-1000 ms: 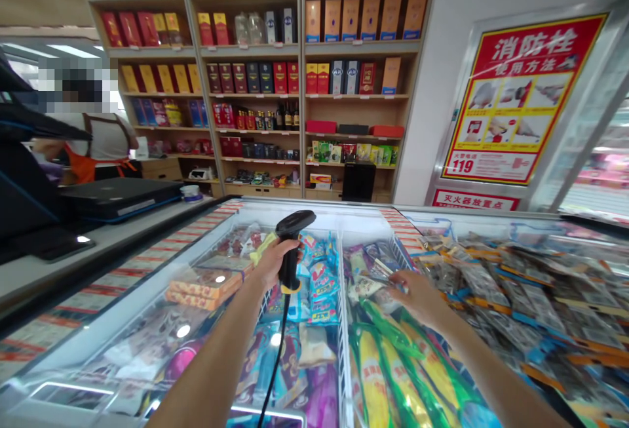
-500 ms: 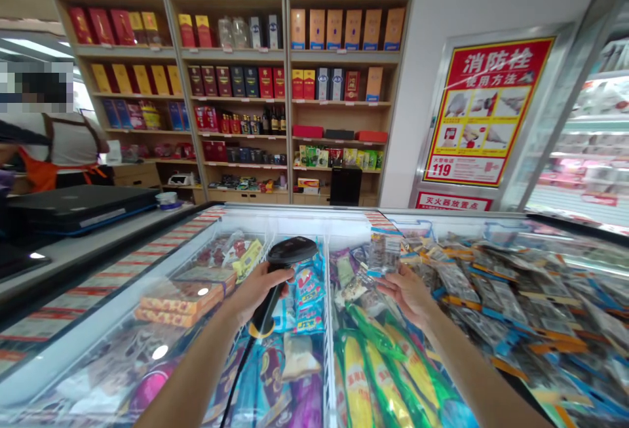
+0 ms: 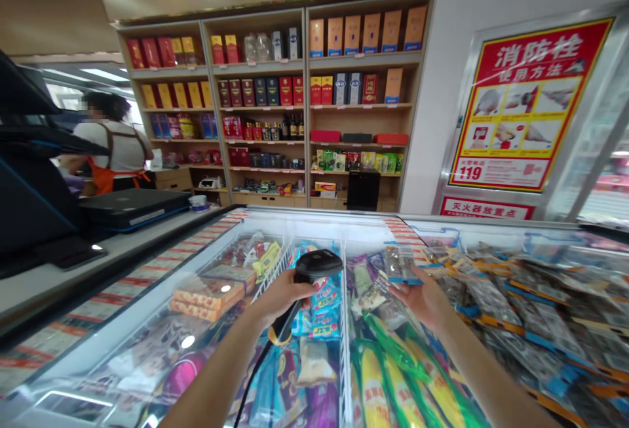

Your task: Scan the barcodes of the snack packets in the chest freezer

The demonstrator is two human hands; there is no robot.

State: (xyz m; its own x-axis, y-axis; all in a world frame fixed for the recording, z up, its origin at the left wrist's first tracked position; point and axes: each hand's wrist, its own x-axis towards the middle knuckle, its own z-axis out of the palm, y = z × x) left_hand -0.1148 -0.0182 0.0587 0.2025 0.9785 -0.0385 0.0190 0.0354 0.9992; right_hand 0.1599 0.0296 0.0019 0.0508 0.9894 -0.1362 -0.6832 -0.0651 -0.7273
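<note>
A black handheld barcode scanner [image 3: 318, 264] with a yellow ring at its base and a trailing cord is gripped in my left hand [image 3: 285, 297]. Its head points to the right, over the chest freezer [image 3: 344, 362]. My right hand [image 3: 417, 297] has its fingers closed on the lower edge of a small clear plastic packet [image 3: 400, 263] with blue edging, held upright facing the scanner. Scanner and packet are apart. Beneath the hands lie blue ice cream packs [image 3: 327, 310] and corn-shaped packs [image 3: 376, 382] in green and yellow.
Many similar packets [image 3: 540, 310] lie heaped on the right. To the left stands a counter with a black flat device [image 3: 137, 208] and a dark screen [image 3: 29, 172]. A person in an orange apron [image 3: 111, 146] is behind it. Shelves [image 3: 260, 107] of boxes line the back.
The view has swung left, so the dark screen now shows at the left edge. Both hands keep their holds, and the packet is tilted slightly differently.
</note>
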